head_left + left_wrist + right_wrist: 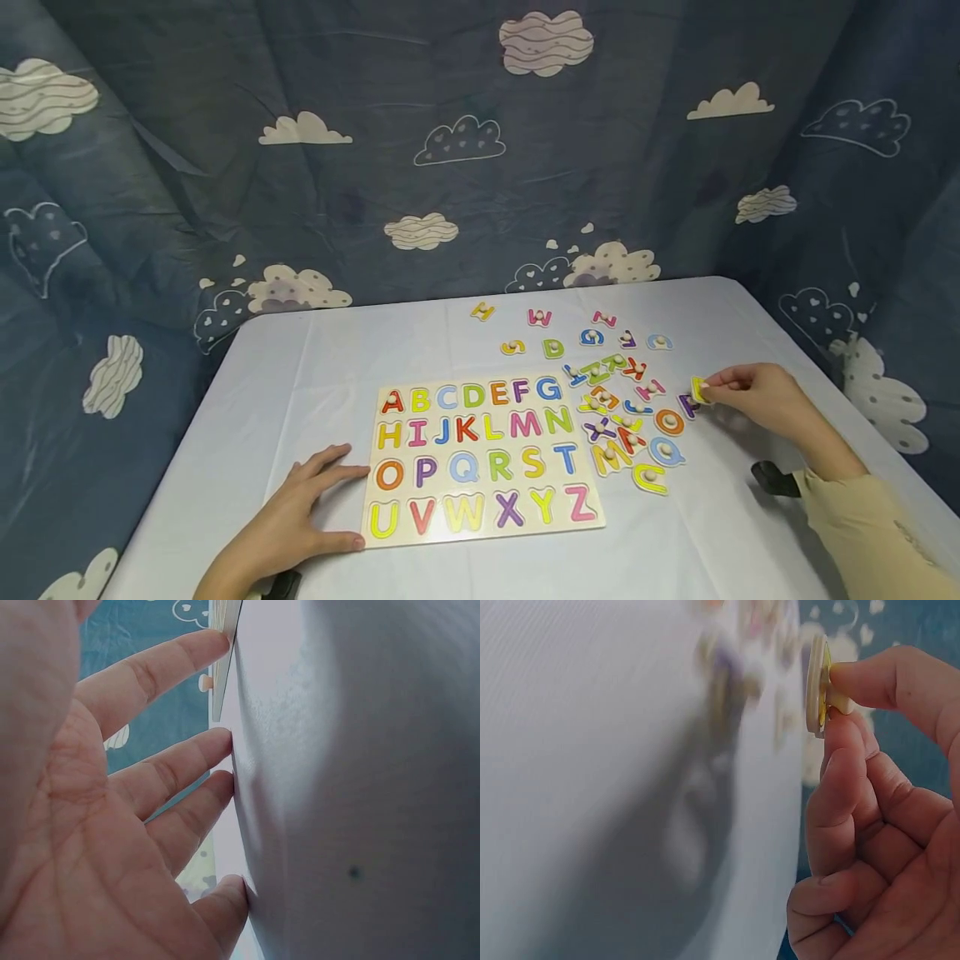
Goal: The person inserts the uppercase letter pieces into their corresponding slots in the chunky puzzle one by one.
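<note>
My right hand point(757, 400) pinches a yellow letter puzzle piece point(821, 690) by its small knob between thumb and fingertips, raised off the tabletop; its letter is turned from view. Just beneath it in the head view lies a purple letter piece point(687, 406). A wooden alphabet board point(480, 536) lies flat, printed with coloured letters in rows. The red A point(392, 402) at its top left carries a knob. My left hand point(288, 517) spreads along the board's left side, with index fingertip and thumb right at its edge. Its other fingers rest on the cloth in the left wrist view.
Loose knobbed letter pieces crowd the board's right side, among them an orange O point(669, 422), a blue Q point(667, 452) and a yellow U point(649, 479). Others, like the green D point(552, 349), lie behind it. A cloud-patterned curtain point(360, 183) surrounds the white-covered table point(300, 375).
</note>
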Action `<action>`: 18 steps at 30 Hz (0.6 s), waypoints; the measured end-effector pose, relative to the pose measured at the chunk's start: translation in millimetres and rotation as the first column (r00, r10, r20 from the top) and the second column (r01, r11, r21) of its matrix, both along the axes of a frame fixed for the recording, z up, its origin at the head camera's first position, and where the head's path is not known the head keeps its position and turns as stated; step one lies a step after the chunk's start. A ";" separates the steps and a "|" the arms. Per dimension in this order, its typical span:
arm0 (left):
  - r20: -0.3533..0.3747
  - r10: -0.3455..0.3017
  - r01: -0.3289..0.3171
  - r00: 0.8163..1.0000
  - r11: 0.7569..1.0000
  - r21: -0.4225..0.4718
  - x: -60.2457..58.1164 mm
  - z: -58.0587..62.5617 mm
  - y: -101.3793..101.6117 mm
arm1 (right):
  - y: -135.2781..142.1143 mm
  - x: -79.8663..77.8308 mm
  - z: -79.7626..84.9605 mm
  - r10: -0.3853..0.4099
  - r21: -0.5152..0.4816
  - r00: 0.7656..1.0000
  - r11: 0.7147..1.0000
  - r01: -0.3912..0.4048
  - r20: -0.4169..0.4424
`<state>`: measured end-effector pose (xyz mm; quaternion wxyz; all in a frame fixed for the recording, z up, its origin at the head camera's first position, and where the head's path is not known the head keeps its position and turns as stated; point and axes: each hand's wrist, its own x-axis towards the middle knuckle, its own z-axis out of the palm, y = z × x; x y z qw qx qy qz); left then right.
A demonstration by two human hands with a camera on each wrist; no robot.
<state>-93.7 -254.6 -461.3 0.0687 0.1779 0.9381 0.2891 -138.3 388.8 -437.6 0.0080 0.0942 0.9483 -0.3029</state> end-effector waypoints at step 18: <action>0.021 0.001 -0.001 1.000 1.000 0.008 0.0 0.1 0.1 | -153.0 -67.8 7.9 0.238 -0.259 0.971 0.939 -0.227 0.014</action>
